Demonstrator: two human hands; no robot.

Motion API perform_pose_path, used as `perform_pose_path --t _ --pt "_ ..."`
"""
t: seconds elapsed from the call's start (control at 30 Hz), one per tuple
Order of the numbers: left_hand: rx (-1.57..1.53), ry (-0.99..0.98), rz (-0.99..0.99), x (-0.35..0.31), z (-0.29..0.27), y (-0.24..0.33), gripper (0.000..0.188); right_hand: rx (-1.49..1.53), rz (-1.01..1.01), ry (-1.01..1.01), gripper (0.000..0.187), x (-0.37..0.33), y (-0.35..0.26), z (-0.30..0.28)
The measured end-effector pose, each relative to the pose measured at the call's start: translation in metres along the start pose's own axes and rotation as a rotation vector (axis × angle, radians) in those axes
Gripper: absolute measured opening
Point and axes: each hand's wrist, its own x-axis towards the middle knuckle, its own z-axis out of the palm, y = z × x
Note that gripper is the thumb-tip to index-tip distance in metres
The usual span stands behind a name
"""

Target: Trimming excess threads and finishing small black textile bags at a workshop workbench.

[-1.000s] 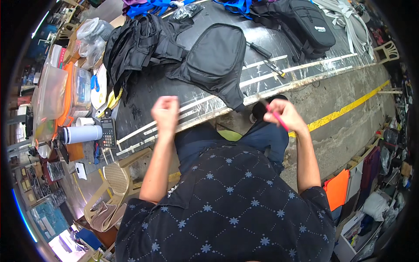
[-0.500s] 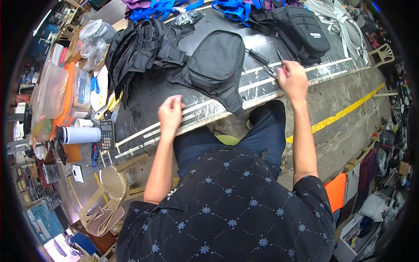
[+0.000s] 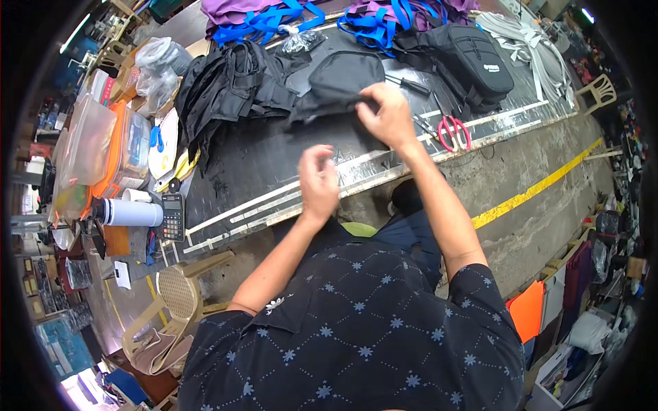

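A black bag piece (image 3: 346, 74) with a rounded panel lies toward the middle of the table, its near edge lifted and blurred. My right hand (image 3: 389, 118) is closed at that bag's near right edge, thumb and fingers pinched on the fabric. Nearer to me, my left hand (image 3: 319, 183) hovers over the table's front part, fingers loosely curved and apart, with nothing in it. Red-handled scissors (image 3: 454, 133) lie to the right of my right forearm. A black-handled tool (image 3: 415, 85) rests beyond my right hand.
Black bags (image 3: 233, 89) are heaped on the left, and a finished-looking black backpack (image 3: 476, 65) lies at the right. Blue straps (image 3: 267, 24) and white webbing (image 3: 531, 51) are at the back. A calculator (image 3: 173, 218), a bottle (image 3: 130, 212) and plastic boxes (image 3: 123, 147) stand left.
My right hand has let go of the red-handled scissors and moved left to the bag. The bag's near edge has risen and swung away from me. My left hand has moved right.
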Motion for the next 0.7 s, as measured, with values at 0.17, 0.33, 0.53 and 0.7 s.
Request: perform_pose_path --t 0.17,0.33,0.53,0.7 --pt "0.512 -0.526 0.469 -0.005 0.051 0.035 0.062 0.431 0.399 0.269 0.027 0.047 0.021 -0.045" --pt "0.747 -0.557 0.599 0.04 0.116 -0.012 0.074 0.868 0.43 0.441 0.024 0.043 0.015 -0.083" --pt "0.884 -0.616 0.448 0.092 0.131 -0.03 0.071 1.063 0.476 0.48 0.017 -0.004 0.016 -0.12" --pt "0.981 -0.562 0.273 0.058 0.06 -0.023 0.073 1.45 0.714 0.353 0.048 -0.046 0.05 -0.127"
